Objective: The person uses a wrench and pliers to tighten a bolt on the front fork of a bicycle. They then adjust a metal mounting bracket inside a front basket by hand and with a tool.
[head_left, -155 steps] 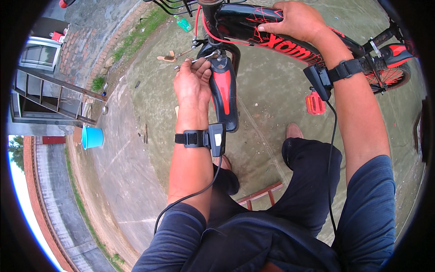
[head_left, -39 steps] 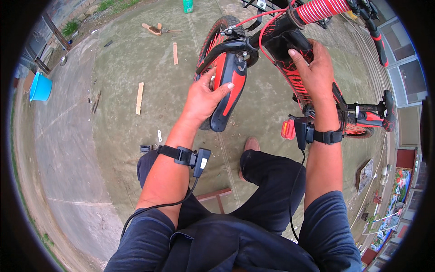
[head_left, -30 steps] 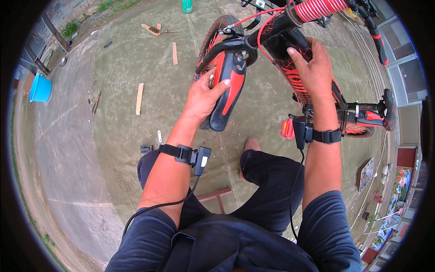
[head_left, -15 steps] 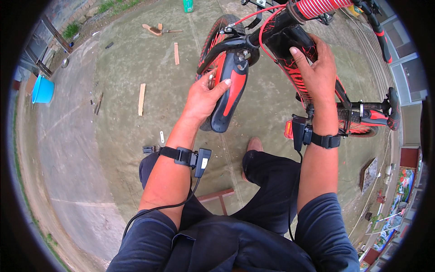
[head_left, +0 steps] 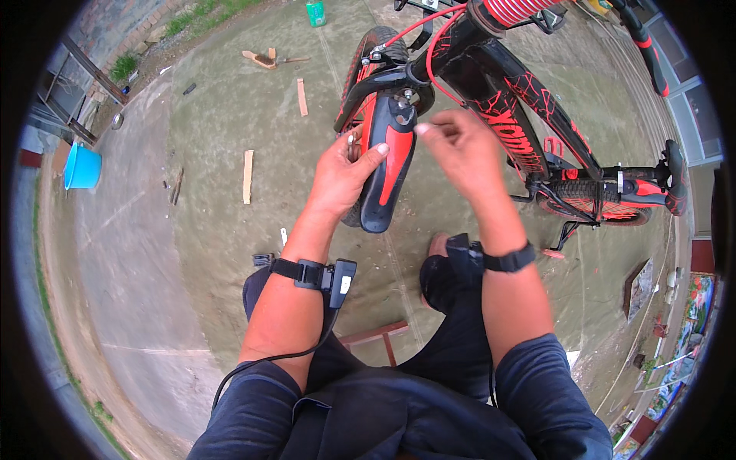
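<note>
My left hand (head_left: pixel 343 169) is closed around the left edge of a black and red front mudguard (head_left: pixel 399 153), thumb on top. A small shiny metal piece shows by its fingers; I cannot make out its kind. The mudguard hangs below the fork crown of a black and red bicycle (head_left: pixel 506 126), in front of the knobbly front wheel (head_left: pixel 383 46). Just right of the mudguard's upper part, my right hand (head_left: pixel 466 149) is off the frame, fingers loosely curled and thumb apart, with nothing visible in it. Bolts (head_left: pixel 404 98) show at the mudguard's top.
On the ground lie a wooden brush (head_left: pixel 261 59), wood strips (head_left: pixel 248 176) and a dark stick (head_left: pixel 178 186). A blue bucket (head_left: pixel 83 167) stands at the far left, a green container (head_left: pixel 316 13) at the top. The bicycle's rear wheel (head_left: pixel 598 203) and saddle (head_left: pixel 675 176) are on the right.
My right hand has left the bicycle frame and moved left and down, toward the mudguard. My left hand keeps its hold on the mudguard.
</note>
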`<state>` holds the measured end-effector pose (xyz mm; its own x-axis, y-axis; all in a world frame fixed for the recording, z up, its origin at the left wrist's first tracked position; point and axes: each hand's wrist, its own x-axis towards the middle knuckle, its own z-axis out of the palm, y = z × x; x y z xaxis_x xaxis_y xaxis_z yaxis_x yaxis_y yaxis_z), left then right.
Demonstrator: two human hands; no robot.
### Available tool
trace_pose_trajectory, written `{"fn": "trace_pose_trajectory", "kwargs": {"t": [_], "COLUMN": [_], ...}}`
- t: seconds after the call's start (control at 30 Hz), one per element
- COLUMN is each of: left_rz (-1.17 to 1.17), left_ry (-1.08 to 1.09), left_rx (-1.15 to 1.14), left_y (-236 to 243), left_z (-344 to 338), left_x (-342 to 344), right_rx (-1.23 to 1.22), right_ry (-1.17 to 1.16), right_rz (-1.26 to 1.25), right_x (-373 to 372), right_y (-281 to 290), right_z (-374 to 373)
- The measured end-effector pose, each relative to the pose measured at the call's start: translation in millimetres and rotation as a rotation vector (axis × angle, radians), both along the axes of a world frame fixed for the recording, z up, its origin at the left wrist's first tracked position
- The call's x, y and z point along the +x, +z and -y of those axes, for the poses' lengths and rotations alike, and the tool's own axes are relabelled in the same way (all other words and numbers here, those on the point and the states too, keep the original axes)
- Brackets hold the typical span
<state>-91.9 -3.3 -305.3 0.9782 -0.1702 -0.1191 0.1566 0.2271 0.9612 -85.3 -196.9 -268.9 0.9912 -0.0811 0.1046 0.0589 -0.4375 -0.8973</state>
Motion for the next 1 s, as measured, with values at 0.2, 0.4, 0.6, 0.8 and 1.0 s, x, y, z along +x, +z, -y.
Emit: {"fn": "trace_pose_trajectory", "kwargs": {"t": [0.2,0.4,0.6,0.8,1.0], "left_rz": [-0.004,0.011,0.019,0.046,0.013], "left_ry": [0.016,0.019,0.01,0.006,-0.013], "left_rx": [0.087,0.047,-0.003,-0.063,-0.142], "left_y": [10.1,8.6,8.7,-2.4,6.0], "left_z": [1.6,-0.9,0.7,6.9,6.0], "left_x": [-4.4,-2.5,-4.6,-5.1,-7.1], "right_rx": [0.538,0.485,-0.113,0.355,0.667], "right_ry": [-0.008,-0.032,-0.29,-0.193,-0.09], "right_rz": [-0.198,-0.17,0.147,0.275,0.177], "right_x": [20.1,29.5,32.1,44.3,51.7], "right_y": [-35.6,-45.9,-49.4,-80.2,-71.8], "right_z": [-28.8,-26.0,-21.2,-21.7,-18.8]}}
